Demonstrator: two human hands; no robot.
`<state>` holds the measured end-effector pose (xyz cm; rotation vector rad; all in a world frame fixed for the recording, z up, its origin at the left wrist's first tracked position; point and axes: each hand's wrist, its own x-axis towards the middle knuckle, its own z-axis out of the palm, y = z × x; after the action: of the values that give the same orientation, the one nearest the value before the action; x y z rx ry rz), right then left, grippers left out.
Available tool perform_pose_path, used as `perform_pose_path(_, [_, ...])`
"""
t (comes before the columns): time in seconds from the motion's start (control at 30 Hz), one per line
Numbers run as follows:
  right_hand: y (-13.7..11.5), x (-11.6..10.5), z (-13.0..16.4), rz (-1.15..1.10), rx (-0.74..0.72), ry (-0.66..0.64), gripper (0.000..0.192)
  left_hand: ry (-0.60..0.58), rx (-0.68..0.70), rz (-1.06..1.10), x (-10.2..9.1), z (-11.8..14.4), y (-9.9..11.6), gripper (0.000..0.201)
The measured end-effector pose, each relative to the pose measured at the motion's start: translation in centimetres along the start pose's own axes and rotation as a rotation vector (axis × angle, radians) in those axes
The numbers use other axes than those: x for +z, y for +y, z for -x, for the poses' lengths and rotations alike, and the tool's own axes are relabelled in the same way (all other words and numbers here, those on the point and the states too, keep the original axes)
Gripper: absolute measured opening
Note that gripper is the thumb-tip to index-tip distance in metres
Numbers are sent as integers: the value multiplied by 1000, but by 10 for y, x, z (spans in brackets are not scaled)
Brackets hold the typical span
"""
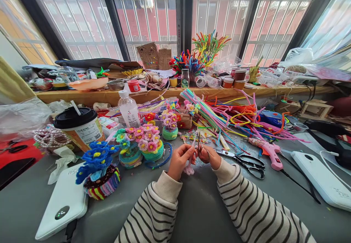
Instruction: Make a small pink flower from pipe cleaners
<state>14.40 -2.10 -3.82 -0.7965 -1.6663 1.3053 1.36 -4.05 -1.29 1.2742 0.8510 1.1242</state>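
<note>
My left hand [178,159] is closed on a pale pink pipe cleaner [189,170], whose fluffy, bunched end hangs below the fingers. A thin length of it stands up above the fingertips. Close beside it, my right hand [210,156] grips small scissors [199,142], their narrow blades pointing up near the pink stem. Whether the blades touch the stem I cannot tell. Pots of pink pipe-cleaner flowers [149,139] and blue pipe-cleaner flowers [98,159] stand left of my hands. Larger black-handled scissors [251,163] lie to the right.
A pink glue gun [271,154] and white power bank [320,177] lie right; another power bank [64,199] lies left. A lidded cup [79,124] and plastic bottle [128,109] stand back left. Loose pipe cleaners [208,107] heap behind my hands, below a cluttered windowsill [153,96].
</note>
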Motion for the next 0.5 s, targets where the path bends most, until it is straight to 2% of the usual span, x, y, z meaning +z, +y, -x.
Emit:
perform_pose_path(0.17, [3, -2, 0, 119, -23, 46, 52, -9, -1, 28, 0, 0, 0, 23])
perform_pose_path(0.5, [1, -4, 0, 221, -39, 95, 47, -43, -16, 27, 0, 0, -1, 19])
